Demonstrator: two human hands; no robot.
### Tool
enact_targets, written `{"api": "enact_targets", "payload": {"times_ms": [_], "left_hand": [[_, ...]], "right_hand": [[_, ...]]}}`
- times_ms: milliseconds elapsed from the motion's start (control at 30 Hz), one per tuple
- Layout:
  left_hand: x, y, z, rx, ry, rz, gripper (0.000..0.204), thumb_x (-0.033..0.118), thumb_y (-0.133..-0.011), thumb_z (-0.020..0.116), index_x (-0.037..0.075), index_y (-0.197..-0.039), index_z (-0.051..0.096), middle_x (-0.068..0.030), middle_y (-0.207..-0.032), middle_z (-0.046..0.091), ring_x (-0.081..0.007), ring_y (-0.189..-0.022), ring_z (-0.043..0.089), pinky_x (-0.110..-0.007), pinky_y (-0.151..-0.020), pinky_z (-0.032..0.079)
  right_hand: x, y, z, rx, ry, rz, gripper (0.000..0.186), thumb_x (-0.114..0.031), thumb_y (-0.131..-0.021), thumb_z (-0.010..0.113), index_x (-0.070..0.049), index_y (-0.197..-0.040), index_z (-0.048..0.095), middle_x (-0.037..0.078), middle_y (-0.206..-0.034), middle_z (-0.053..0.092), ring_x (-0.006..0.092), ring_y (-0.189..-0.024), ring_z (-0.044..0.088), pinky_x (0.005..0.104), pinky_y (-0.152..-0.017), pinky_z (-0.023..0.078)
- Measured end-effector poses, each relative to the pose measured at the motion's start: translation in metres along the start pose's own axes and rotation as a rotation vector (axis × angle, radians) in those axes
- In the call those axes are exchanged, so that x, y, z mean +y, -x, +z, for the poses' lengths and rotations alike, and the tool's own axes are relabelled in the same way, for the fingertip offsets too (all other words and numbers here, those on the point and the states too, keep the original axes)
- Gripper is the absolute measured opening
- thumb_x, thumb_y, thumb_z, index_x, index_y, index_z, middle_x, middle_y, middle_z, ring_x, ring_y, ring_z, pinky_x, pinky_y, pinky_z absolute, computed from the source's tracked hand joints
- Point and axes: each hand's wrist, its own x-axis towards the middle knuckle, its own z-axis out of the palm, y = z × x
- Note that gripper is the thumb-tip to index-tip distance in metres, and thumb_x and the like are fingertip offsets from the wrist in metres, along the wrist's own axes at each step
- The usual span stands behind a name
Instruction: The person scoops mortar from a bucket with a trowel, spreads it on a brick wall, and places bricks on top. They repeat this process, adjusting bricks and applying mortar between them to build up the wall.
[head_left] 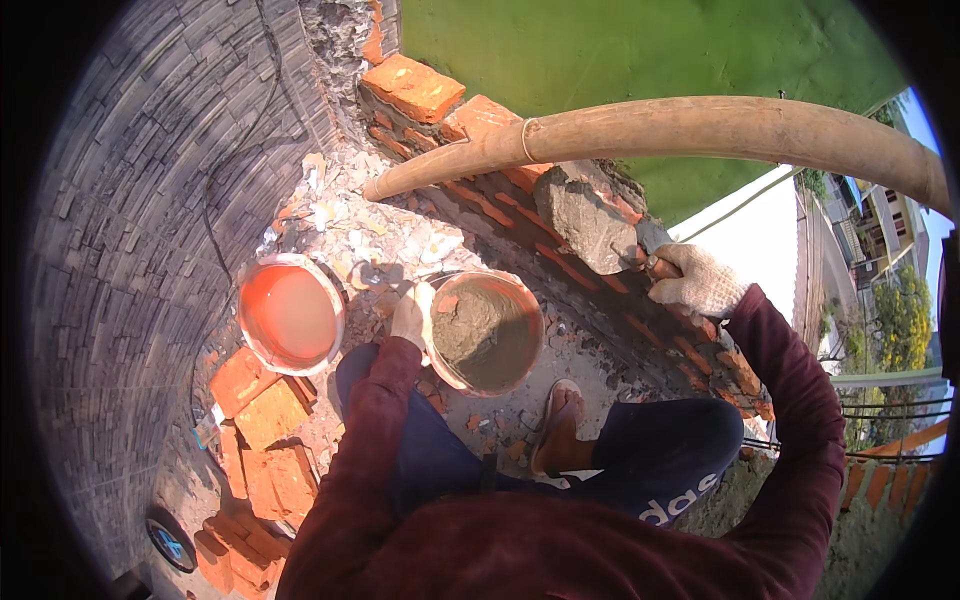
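My right hand (pixel 700 280), in a pale knitted glove, is closed round the wooden handle of a trowel (pixel 652 238) at the top of the brick wall (pixel 560 258). A thick slab of wet grey mortar (pixel 590 222) lies on the wall top beside the trowel. My left hand (pixel 410 314), gloved too, grips the left rim of a bucket (pixel 541 322). Grey mortar (pixel 482 332) partly fills that bucket, which stands on the floor in front of my legs. Bricks (pixel 413 88) are laid along the wall's far end.
A bamboo pole (pixel 720 128) slants across the wall. Left of the mortar bucket stands a bucket of cloudy water (pixel 300 312). Loose bricks (pixel 275 415) are piled at the lower left, near a grey stone-patterned wall (pixel 130 220). Rubble (pixel 345 225) covers the floor. Beyond the wall is a green surface (pixel 600 55).
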Motion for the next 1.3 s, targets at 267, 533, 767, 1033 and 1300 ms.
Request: {"api": "enact_targets", "payload": {"times_ms": [267, 533, 767, 1033, 1300], "left_hand": [[-0.005, 0.006, 0.02, 0.033, 0.472, -0.083, 0.026, 0.024, -0.114, 0.046, 0.005, -0.108, 0.064, 0.0013, -0.099, 0.062, -0.008, -0.091, 0.056, -0.027, -0.08, 0.048], [0.044, 0.027, 0.017, 0.099, 0.137, -0.099, 0.027, 0.024, -0.113, 0.048, 0.002, -0.111, 0.064, -0.0049, -0.098, 0.064, -0.0136, -0.09, 0.059, -0.03, -0.081, 0.049], [0.111, 0.03, 0.029, 0.136, -0.136, -0.02, 0.042, 0.04, -0.109, 0.046, 0.003, -0.109, 0.065, -0.023, -0.095, 0.067, -0.0421, -0.095, 0.066, -0.045, -0.084, 0.051], [0.147, 0.033, 0.037, 0.039, -0.23, -0.051, 0.047, 0.048, -0.108, 0.043, 0.007, -0.109, 0.066, -0.0251, -0.101, 0.07, -0.0501, -0.1, 0.066, -0.055, -0.083, 0.049], [0.136, 0.036, 0.042, 0.0, -0.271, 0.013, 0.046, 0.047, -0.107, 0.044, 0.007, -0.108, 0.066, -0.0246, -0.11, 0.07, -0.0469, -0.11, 0.064, -0.055, -0.092, 0.049]], "right_hand": [[-0.08, -0.103, -0.046, 0.055, -0.164, -0.375, 0.014, -0.013, -0.095, 0.069, -0.003, -0.104, 0.065, 0.004, -0.075, 0.064, 0.0114, -0.05, 0.056, 0.0273, -0.044, 0.051], [-0.09, -0.172, -0.048, 0.041, -0.224, -0.481, 0.021, -0.022, -0.099, 0.066, -0.006, -0.113, 0.065, 0.008, -0.095, 0.067, 0.0177, -0.074, 0.062, 0.0337, -0.064, 0.053], [-0.077, -0.191, -0.059, 0.35, 0.218, -0.737, 0.027, -0.029, -0.103, 0.064, -0.009, -0.121, 0.065, 0.011, -0.112, 0.07, 0.0232, -0.095, 0.068, 0.0393, -0.081, 0.055], [-0.075, -0.199, 0.022, 1.017, 0.85, -0.69, 0.037, -0.029, -0.104, 0.053, -0.013, -0.135, 0.065, 0.016, -0.126, 0.07, 0.0389, -0.122, 0.063, 0.052, -0.104, 0.047], [-0.082, -0.152, 0.023, 1.008, 0.853, -0.544, 0.042, -0.026, -0.104, 0.054, -0.008, -0.141, 0.061, 0.021, -0.134, 0.067, 0.0418, -0.126, 0.062, 0.0537, -0.105, 0.05]]}}
